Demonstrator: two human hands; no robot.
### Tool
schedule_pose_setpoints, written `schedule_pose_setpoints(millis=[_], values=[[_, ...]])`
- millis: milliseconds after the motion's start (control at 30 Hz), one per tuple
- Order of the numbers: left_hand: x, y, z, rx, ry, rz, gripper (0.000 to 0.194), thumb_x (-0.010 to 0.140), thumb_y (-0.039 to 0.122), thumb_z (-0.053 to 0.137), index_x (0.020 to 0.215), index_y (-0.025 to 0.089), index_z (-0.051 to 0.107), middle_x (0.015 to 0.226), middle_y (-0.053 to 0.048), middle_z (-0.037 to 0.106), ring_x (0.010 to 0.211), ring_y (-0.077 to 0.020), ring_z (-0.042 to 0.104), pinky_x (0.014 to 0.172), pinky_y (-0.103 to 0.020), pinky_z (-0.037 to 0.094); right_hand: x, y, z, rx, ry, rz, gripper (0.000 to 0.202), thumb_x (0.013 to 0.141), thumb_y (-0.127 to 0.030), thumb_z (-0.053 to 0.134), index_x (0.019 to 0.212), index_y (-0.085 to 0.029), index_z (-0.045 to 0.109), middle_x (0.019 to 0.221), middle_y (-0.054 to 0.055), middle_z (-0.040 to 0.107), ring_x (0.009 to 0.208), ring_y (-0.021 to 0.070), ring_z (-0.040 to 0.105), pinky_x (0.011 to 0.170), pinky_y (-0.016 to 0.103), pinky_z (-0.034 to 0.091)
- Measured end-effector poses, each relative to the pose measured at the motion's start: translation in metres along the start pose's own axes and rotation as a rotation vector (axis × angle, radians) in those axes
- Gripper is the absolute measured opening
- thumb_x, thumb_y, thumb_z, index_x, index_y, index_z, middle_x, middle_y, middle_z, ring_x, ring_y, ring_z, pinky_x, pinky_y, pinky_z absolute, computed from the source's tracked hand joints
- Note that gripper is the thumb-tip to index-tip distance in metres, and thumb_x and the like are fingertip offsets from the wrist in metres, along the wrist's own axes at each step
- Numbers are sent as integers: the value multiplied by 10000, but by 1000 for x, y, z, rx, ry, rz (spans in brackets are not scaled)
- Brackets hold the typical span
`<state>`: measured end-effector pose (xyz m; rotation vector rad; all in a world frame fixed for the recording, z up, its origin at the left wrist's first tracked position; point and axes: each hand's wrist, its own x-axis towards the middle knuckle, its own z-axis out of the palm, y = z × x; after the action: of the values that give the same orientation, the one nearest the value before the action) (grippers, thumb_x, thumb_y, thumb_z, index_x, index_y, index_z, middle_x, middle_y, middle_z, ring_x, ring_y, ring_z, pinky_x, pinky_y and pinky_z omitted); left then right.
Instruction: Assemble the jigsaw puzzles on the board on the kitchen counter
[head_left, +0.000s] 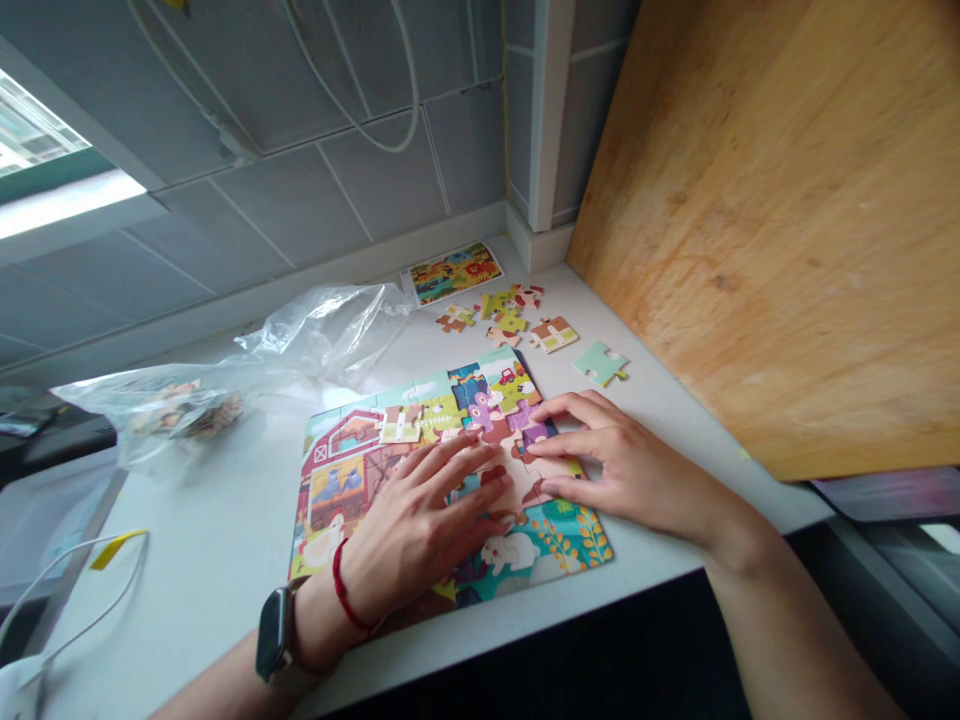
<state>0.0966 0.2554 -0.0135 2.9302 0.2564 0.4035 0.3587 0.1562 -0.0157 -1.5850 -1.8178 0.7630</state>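
A colourful farm jigsaw puzzle [341,480] lies in its flat board on the white table, mostly filled, with a dark blue gap [466,380] near its top. My left hand [427,520] rests on the middle of the puzzle, fingers stretched out, covering part of the picture. At the puzzle's right side is my right hand [600,450], its fingers apart and slightly bent, tips touching the pieces there. A brown and cream puzzle piece [402,424] sits loose on top of the picture, left of the gap.
Several loose puzzle pieces [510,318] lie behind the board, with a pale green piece [601,363] to the right. A picture card [454,275] is at the back. Left stands a clear plastic bag [187,410] with pieces inside. A wooden panel [765,230] rises on the right.
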Motion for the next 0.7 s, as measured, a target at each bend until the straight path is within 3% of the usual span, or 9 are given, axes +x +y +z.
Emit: schedule_pose_setpoints(millis=[533,700], values=[[-8,-19,3,-135,-37,-29,340,1028,372,654,1358,301,700,1520,-110,591,1378,-319,576,1069,-511,566,0,1,-2,-10,-33,-9,350,838,-517,855,1137,-340,819,1411,72,620,1376,320,533,1181,532,453],[-5,-20,-14,-208,5,-45,316,1052,345,618,1351,295,709,1431,-93,664,1295,-243,660,1047,-398,601,1,0,-5,-2,-51,-12,353,833,-535,852,1121,-333,826,1470,78,593,1390,347,518,1191,580,434]])
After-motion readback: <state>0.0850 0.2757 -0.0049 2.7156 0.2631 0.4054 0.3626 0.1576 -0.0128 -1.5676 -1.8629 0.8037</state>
